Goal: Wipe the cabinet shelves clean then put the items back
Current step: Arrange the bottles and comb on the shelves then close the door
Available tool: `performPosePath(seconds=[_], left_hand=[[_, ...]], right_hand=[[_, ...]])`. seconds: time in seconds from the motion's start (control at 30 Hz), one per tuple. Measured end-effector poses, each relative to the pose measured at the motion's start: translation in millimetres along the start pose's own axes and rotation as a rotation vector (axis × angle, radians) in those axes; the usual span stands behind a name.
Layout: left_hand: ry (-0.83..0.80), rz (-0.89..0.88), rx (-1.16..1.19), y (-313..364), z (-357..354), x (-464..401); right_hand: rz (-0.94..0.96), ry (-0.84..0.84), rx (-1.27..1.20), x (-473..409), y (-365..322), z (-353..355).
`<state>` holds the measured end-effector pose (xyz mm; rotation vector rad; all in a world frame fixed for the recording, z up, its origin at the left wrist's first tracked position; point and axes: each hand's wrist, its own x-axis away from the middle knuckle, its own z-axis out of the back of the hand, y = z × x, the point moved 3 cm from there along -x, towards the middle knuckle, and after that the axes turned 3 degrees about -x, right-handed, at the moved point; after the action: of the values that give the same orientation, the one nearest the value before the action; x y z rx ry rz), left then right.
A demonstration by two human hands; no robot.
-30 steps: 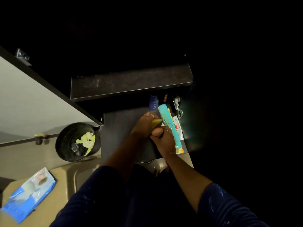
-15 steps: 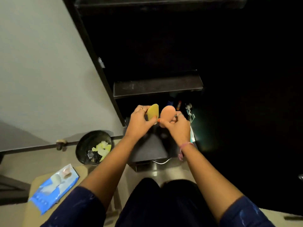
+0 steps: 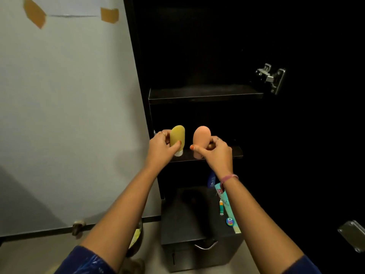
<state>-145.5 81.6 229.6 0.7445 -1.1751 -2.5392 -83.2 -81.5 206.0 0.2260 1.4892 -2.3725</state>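
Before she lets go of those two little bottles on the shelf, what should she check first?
1. Yellow bottle cap-down on the lower shelf: ok.
2. Peach bottle base on the shelf: cannot tell, its base is partly hidden.
3. Left hand grips the yellow bottle: ok.
4. Right hand grips the peach bottle: ok.
5. Bottles apart: ok.
6. Shelf wiped clean: cannot tell, too dark.
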Motion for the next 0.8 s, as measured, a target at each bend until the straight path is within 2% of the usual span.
performPosePath(seconds=[0.3,0.57,0.8], left_hand=[[-0.045,0.207,-0.086,-51.3,-50.7,-23.9],[-0.007,0.312,-0.146,-78.0,-76.4,-59.6],[0.052,0.353,-0.019,-102.5,-87.1,-60.5]], right_hand=[[-0.165,-0.149,-0.042,-35.7,52.5,-39.1],[-0.213,-0.242,-0.004,-86.8,78.7,-87.1],[-0.205,-0.246,-0.021,-92.2,101.0,-98.8]])
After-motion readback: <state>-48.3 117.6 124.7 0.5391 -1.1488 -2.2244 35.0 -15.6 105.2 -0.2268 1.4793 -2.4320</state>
